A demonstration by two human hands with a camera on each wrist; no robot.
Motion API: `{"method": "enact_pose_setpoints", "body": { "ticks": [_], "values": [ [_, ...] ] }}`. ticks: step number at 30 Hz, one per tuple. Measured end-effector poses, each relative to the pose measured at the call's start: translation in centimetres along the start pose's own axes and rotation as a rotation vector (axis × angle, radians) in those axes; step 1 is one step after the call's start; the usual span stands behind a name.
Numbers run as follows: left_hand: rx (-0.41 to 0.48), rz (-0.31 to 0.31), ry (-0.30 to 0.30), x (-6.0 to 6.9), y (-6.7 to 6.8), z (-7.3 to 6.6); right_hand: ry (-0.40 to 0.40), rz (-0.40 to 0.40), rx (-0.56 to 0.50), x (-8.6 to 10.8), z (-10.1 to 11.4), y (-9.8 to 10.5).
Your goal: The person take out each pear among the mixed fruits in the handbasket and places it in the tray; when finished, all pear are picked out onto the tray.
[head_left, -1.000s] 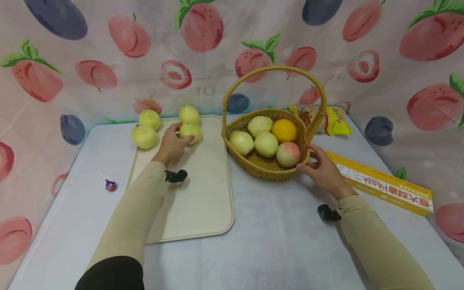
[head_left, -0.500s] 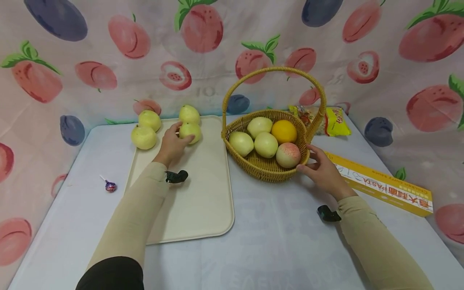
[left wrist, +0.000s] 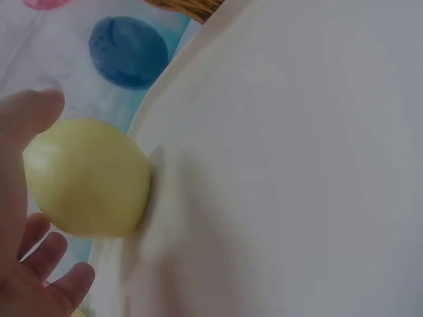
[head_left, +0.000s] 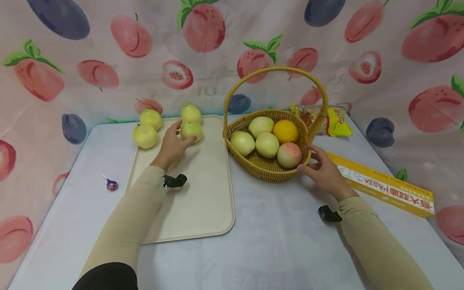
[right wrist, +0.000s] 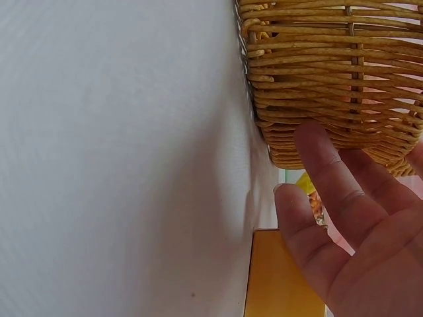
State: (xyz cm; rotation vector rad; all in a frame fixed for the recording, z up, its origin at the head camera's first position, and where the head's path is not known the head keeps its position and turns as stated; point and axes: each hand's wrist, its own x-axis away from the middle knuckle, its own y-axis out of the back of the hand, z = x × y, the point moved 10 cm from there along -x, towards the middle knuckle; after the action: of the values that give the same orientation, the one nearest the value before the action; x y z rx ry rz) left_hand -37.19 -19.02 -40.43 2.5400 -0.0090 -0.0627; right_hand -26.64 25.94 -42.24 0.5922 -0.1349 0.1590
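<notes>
Near the far edge of the beige tray (head_left: 195, 201), my left hand (head_left: 172, 147) has its thumb and spread fingers about a smooth, round pale green fruit (head_left: 191, 132). In the left wrist view this fruit (left wrist: 89, 178) sits on the tray, with gaps between it and several fingers. Another pale green fruit (head_left: 191, 114) lies just behind. My right hand (head_left: 324, 171) touches the right side of a wicker basket (head_left: 268, 175), its fingers (right wrist: 330, 172) fairly straight against the weave. Inside are several pale green fruits (head_left: 267, 144), an orange (head_left: 285, 131) and a peach (head_left: 289, 155).
Two pale green fruits (head_left: 145, 136) sit at the tray's far left corner. A lollipop (head_left: 112, 185) lies left of the tray. Right of the basket are a yellow pasta box (head_left: 384, 183) and a bright snack bag (head_left: 337, 121). A fruit-print cloth (head_left: 217, 72) hangs behind.
Hardly anything differs. The left hand draws very slightly back from the front fruit on the tray, while the right hand stays at the basket. The head view shifts a little.
</notes>
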Motion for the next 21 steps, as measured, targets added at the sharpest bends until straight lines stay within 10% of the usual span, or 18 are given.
{"method": "enact_pose_setpoints", "body": {
  "ticks": [21],
  "values": [
    [0.065, 0.08, -0.21, 5.0, -1.9, -7.3, 0.002, 0.006, -0.002, 0.0, 0.1, 0.0]
  ]
}}
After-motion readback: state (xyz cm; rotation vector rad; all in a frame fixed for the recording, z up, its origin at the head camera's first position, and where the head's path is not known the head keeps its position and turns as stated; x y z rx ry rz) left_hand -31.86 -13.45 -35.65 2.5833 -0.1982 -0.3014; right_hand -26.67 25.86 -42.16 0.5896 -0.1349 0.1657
